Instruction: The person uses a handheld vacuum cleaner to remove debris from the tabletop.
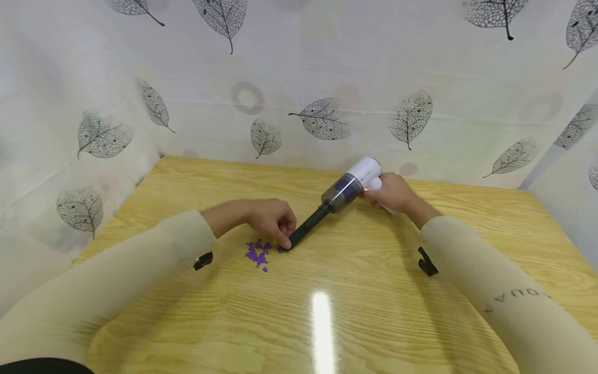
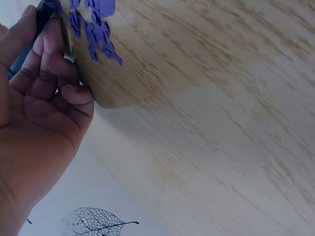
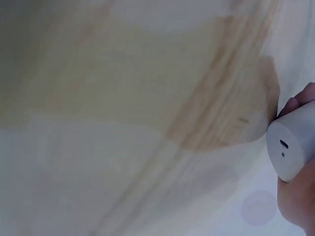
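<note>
A handheld vacuum cleaner [image 1: 345, 192] lies slantwise over the wooden table, with a white body, a clear dust cup holding purple bits, and a long black nozzle [image 1: 309, 226]. My right hand [image 1: 392, 193] grips its white handle [image 3: 294, 142]; the right wrist view shows the handle's end with a small slot. At the nozzle's tip, my left hand [image 1: 273, 221] pinches the nozzle between thumb and fingers, seen also in the left wrist view, where the hand [image 2: 44, 108] has its other fingers curled. Purple scraps [image 1: 257, 253] lie scattered just left of the tip.
The wood-grain table [image 1: 224, 322] reaches back to a pale curtain [image 1: 201, 104] printed with leaves, which also hangs at both sides. A bright light reflection [image 1: 322, 332] shows on the near tabletop. Black straps [image 1: 427, 262] hang by both sleeves.
</note>
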`<act>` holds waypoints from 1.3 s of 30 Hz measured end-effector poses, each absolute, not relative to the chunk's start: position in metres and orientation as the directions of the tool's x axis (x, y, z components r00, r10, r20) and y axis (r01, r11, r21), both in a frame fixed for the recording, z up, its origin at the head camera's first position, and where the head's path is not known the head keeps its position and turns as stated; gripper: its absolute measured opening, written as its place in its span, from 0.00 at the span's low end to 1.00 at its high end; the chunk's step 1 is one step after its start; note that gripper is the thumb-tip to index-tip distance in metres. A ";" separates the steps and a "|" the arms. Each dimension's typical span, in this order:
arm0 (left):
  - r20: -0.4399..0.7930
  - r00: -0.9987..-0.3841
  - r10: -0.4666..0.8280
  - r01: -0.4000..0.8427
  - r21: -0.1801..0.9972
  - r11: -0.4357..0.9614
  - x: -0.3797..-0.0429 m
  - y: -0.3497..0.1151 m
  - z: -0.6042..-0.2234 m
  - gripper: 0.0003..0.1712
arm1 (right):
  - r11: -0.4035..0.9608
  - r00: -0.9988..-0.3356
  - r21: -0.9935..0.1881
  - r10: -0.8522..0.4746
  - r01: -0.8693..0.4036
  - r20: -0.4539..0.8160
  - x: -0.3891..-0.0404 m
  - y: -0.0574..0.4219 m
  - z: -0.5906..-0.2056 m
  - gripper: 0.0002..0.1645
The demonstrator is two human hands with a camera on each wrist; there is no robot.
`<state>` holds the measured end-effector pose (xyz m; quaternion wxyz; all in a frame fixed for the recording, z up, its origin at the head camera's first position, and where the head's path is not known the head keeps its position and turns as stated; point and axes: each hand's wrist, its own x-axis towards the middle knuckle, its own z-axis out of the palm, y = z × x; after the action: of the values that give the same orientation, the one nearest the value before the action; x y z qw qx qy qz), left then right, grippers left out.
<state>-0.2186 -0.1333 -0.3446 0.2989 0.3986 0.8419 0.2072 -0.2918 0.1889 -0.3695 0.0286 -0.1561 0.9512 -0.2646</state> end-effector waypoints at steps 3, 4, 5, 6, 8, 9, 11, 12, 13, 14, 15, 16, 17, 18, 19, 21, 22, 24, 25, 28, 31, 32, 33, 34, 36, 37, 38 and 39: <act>-0.328 -0.515 0.792 0.531 0.604 0.595 -0.220 -0.136 -0.346 0.13 | 0.804 -0.952 -0.530 -0.304 -0.269 0.022 -0.295 0.188 -0.371 0.20; -0.322 -0.518 0.793 0.531 0.606 0.593 -0.220 -0.137 -0.346 0.14 | 0.802 -0.953 -0.535 -0.302 -0.265 0.019 -0.296 0.188 -0.371 0.20; -0.315 -0.519 0.794 0.533 0.607 0.589 -0.221 -0.138 -0.347 0.15 | 0.801 -0.954 -0.539 -0.300 -0.261 0.017 -0.296 0.188 -0.371 0.20; -0.308 -0.521 0.796 0.537 0.607 0.586 -0.221 -0.139 -0.347 0.15 | 0.800 -0.955 -0.542 -0.298 -0.258 0.014 -0.297 0.187 -0.371 0.21; -0.294 -0.524 0.799 0.551 0.598 0.582 -0.221 -0.141 -0.347 0.16 | 0.800 -0.955 -0.543 -0.295 -0.253 0.009 -0.298 0.186 -0.370 0.21; -0.288 -0.527 0.799 0.559 0.591 0.582 -0.222 -0.142 -0.347 0.17 | 0.799 -0.957 -0.549 -0.289 -0.244 0.004 -0.298 0.186 -0.369 0.21; -0.285 -0.539 0.792 0.567 0.572 0.592 -0.222 -0.144 -0.347 0.18 | 0.798 -0.958 -0.554 -0.287 -0.235 -0.007 -0.299 0.185 -0.369 0.21; -0.286 -0.547 0.787 0.566 0.566 0.599 -0.222 -0.145 -0.346 0.18 | 0.798 -0.958 -0.557 -0.287 -0.232 -0.012 -0.299 0.184 -0.369 0.21; -0.286 -0.555 0.781 0.566 0.559 0.606 -0.223 -0.146 -0.346 0.18 | 0.797 -0.958 -0.559 -0.286 -0.228 -0.016 -0.299 0.184 -0.369 0.22; -0.282 -0.561 0.778 0.565 0.557 0.609 -0.223 -0.147 -0.346 0.18 | 0.797 -0.958 -0.560 -0.285 -0.227 -0.018 -0.299 0.183 -0.368 0.22; -0.279 -0.567 0.775 0.562 0.557 0.612 -0.224 -0.148 -0.346 0.18 | 0.797 -0.959 -0.562 -0.284 -0.224 -0.021 -0.299 0.182 -0.368 0.22; -0.276 -0.572 0.772 0.559 0.558 0.613 -0.224 -0.149 -0.346 0.17 | 0.796 -0.958 -0.561 -0.287 -0.227 -0.020 -0.299 0.181 -0.368 0.22; -0.270 -0.572 0.774 0.557 0.564 0.609 -0.225 -0.151 -0.345 0.16 | 0.796 -0.959 -0.563 -0.283 -0.224 -0.017 -0.299 0.180 -0.368 0.22; -0.267 -0.574 0.775 0.557 0.567 0.607 -0.226 -0.152 -0.345 0.14 | 0.794 -0.959 -0.564 -0.284 -0.225 -0.017 -0.299 0.179 -0.368 0.22; -0.264 -0.573 0.776 0.556 0.569 0.605 -0.226 -0.154 -0.345 0.13 | 0.796 -0.958 -0.562 -0.285 -0.227 -0.016 -0.299 0.178 -0.368 0.23; -0.263 -0.571 0.778 0.552 0.579 0.600 -0.228 -0.157 -0.345 0.10 | 0.793 -0.959 -0.567 -0.283 -0.223 -0.019 -0.299 0.176 -0.368 0.23; -0.266 -0.570 0.777 0.549 0.580 0.602 -0.228 -0.158 -0.345 0.09 | 0.793 -0.959 -0.567 -0.282 -0.221 -0.021 -0.299 0.175 -0.368 0.23; -0.279 -0.572 0.771 0.532 0.589 0.608 -0.229 -0.160 -0.344 0.08 | 0.791 -0.958 -0.572 -0.284 -0.217 -0.030 -0.300 0.172 -0.368 0.24; -0.285 -0.573 0.769 0.525 0.592 0.611 -0.230 -0.161 -0.344 0.08 | 0.791 -0.959 -0.574 -0.281 -0.211 -0.034 -0.300 0.171 -0.368 0.23; -0.300 -0.575 0.761 0.502 0.605 0.618 -0.231 -0.165 -0.343 0.08 | 0.789 -0.961 -0.581 -0.273 -0.201 -0.039 -0.301 0.168 -0.368 0.24; -0.297 -0.576 0.761 0.502 0.606 0.617 -0.232 -0.169 -0.344 0.08 | 0.790 -0.965 -0.582 -0.260 -0.192 -0.035 -0.301 0.164 -0.369 0.24; -0.297 -0.576 0.762 0.504 0.605 0.617 -0.232 -0.171 -0.344 0.08 | 0.792 -0.965 -0.579 -0.260 -0.194 -0.031 -0.302 0.163 -0.369 0.24; -0.293 -0.576 0.763 0.510 0.601 0.616 -0.233 -0.172 -0.344 0.08 | 0.793 -0.966 -0.578 -0.256 -0.193 -0.028 -0.302 0.162 -0.369 0.24; -0.292 -0.578 0.762 0.514 0.595 0.618 -0.233 -0.173 -0.344 0.08 | 0.794 -0.967 -0.578 -0.252 -0.191 -0.026 -0.302 0.160 -0.369 0.24; -0.291 -0.581 0.760 0.523 0.582 0.623 -0.234 -0.175 -0.345 0.08 | 0.793 -0.966 -0.576 -0.258 -0.197 -0.024 -0.303 0.158 -0.369 0.24; -0.292 -0.583 0.758 0.526 0.575 0.626 -0.234 -0.176 -0.345 0.09 | 0.793 -0.965 -0.575 -0.262 -0.202 -0.022 -0.303 0.156 -0.368 0.24; -0.295 -0.585 0.756 0.529 0.568 0.631 -0.234 -0.177 -0.344 0.09 | 0.792 -0.963 -0.575 -0.268 -0.207 -0.021 -0.303 0.155 -0.368 0.24; -0.296 -0.586 0.754 0.533 0.560 0.634 -0.234 -0.178 -0.344 0.09 | 0.790 -0.963 -0.576 -0.270 -0.209 -0.022 -0.303 0.154 -0.368 0.24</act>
<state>-0.2343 -0.1777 -0.3444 0.2617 0.3719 0.8652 0.2111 -0.3031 0.1537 -0.3681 0.0514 -0.1267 0.9447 -0.2982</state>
